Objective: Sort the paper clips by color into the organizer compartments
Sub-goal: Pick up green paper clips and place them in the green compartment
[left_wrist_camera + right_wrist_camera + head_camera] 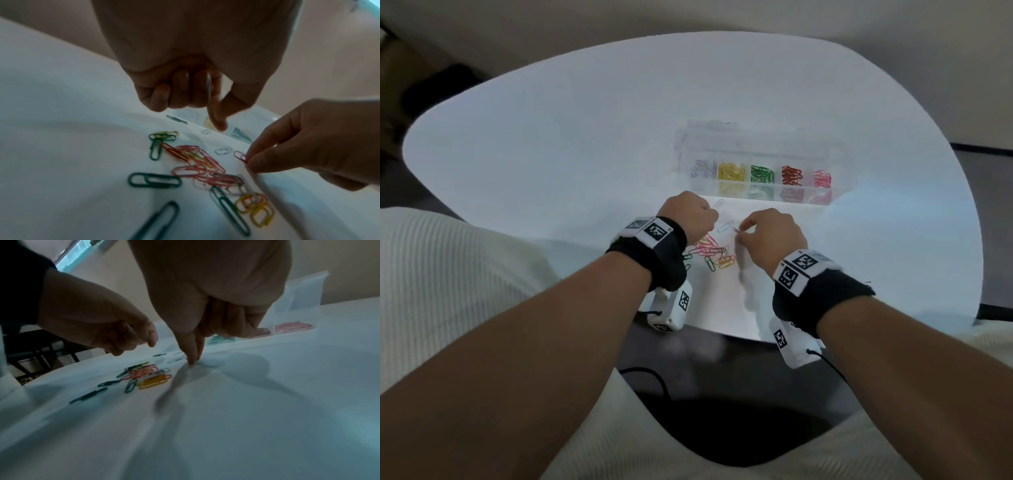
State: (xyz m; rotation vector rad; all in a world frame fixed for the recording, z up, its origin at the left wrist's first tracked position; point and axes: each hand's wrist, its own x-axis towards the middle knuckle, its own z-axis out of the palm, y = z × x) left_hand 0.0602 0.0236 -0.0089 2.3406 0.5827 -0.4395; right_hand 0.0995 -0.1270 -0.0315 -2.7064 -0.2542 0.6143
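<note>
Head view: the clear organizer (756,178) sits at centre right, the loose clip pile (710,253) between both hands below it. Left wrist view: the left hand (185,78) curls, forefinger pointing down, holding nothing; the right hand (308,139) pinches a red paper clip (240,155). Right wrist view: thumb and forefinger (192,350) press together at the white table (267,402).

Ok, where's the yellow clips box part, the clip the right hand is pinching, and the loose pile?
yellow compartment (731,171), head view, its yellow clips.
pinched clip (240,155), left wrist view, free loop.
loose pile (711,252), head view, middle.

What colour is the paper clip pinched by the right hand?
Red, or a pinkish red; the paper clip between the right hand fingertips shows best in the left wrist view.
</note>
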